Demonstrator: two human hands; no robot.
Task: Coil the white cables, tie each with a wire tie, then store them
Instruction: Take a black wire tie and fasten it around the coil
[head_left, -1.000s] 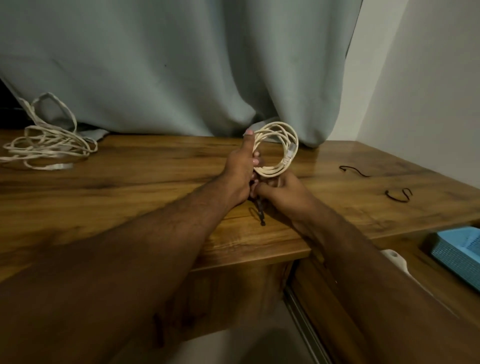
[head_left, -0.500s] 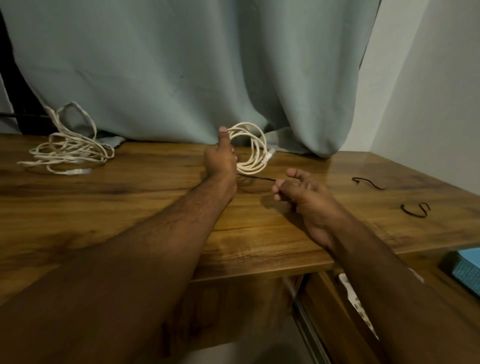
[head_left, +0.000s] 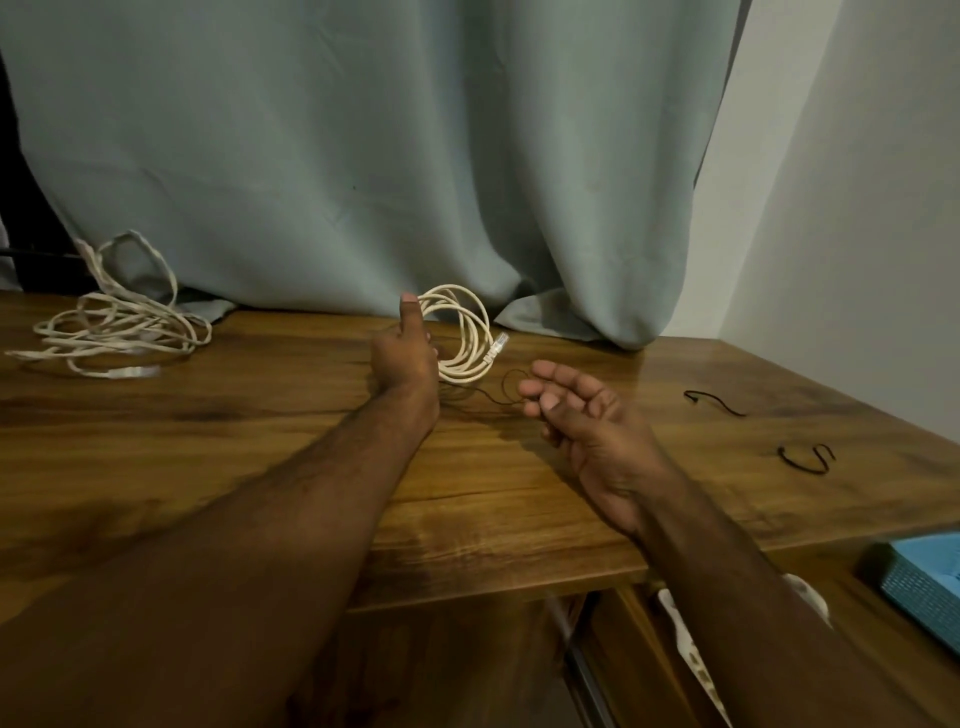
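Both hands (head_left: 405, 358) apparently well inside table edge (head_left: 519, 587).

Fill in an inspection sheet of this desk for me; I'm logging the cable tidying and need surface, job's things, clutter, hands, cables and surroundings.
Surface: wooden desk, glossy, grain visible.
Job's things: coiled white cable held upright off the desk; black wire tie trails from its base; two spare wire ties lie to the right.
Clutter: nothing seen on the desktop.
Hands: left hand grips the coil, thumb up; right hand palm up, fingers loosely curled beside the tie's loop; contact unclear.
Cables: loose white cable in an untidy heap at far left.
Surroundings: grey-green curtain behind, white wall right, blue basket lower right.
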